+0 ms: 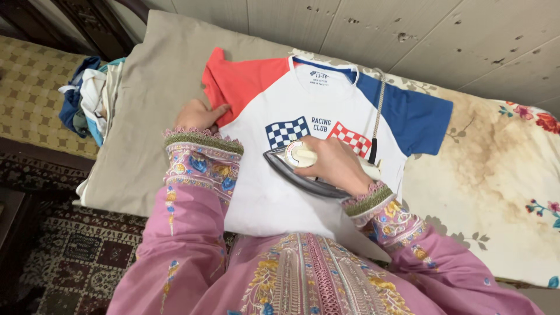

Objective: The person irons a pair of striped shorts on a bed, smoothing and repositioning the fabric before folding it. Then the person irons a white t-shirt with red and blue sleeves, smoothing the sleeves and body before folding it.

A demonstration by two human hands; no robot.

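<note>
The right hand (pixel 333 163) is wrapped around the cream-coloured handle of a grey-soled electric iron (pixel 303 170), fingers curled tight over the grip, and the iron rests flat on the front of a white cotton T-shirt with one red sleeve and one blue sleeve (pixel 280 192), just below the two chequered flag prints, a blue-and-white one to the left and a red-and-white one to the right. The iron's pointed nose faces the person's left, and its braided cord (pixel 379 111) runs up from the heel across the blue shoulder toward the wall. The left hand (pixel 198 115) lies flat with its fingers loosely together on the shirt's side, right under the red sleeve, pressing the fabric down against a beige padded cover (pixel 146 116) that the shirt is spread over. That cover sits on a bed dressed in a cream floral sheet with brownish stains (pixel 496 163), which shows to the right of the shirt. Both arms wear pink embroidered sleeves with green trimmed cuffs. A heap of blue and white folded clothes (pixel 90 96) sits well apart at the left end of the cover, beside a yellow patterned cushion (pixel 35 87), and a dark patterned carpet (pixel 76 251) covers the floor below
</note>
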